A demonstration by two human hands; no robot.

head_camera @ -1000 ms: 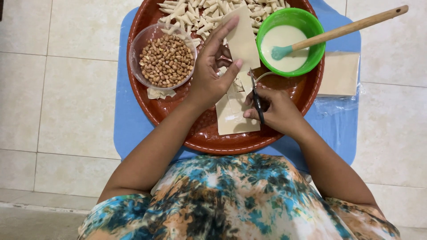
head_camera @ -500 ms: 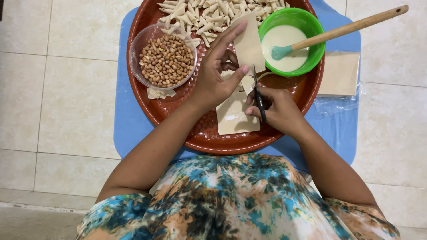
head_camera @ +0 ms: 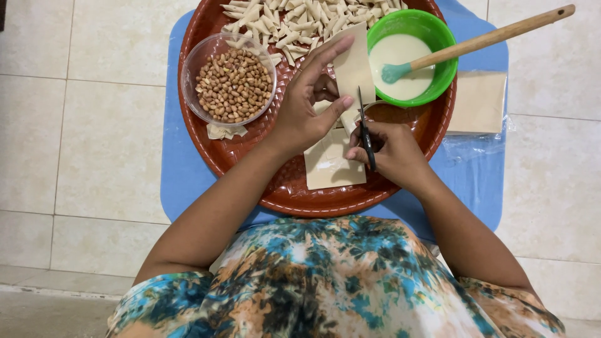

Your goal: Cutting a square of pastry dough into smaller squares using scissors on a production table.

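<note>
My left hand [head_camera: 307,106] pinches a pale thin pastry sheet [head_camera: 354,66] and holds it upright over the round reddish-brown tray [head_camera: 282,188]. My right hand [head_camera: 391,153] grips black scissors [head_camera: 365,128], whose blades point up into the lower edge of that sheet. Beneath both hands, cut pastry squares [head_camera: 332,163] lie stacked on the tray.
A clear bowl of peanuts [head_camera: 230,84] sits at the tray's left. A heap of small rolled pastries [head_camera: 294,22] fills its far side. A green bowl of white paste [head_camera: 410,56] holds a wooden-handled spatula [head_camera: 494,34]. More pastry sheets in plastic [head_camera: 479,103] lie on the blue mat [head_camera: 181,163].
My left hand lifted the pastry sheet off the stack and raised it. My right hand brought the scissors up to its lower edge.
</note>
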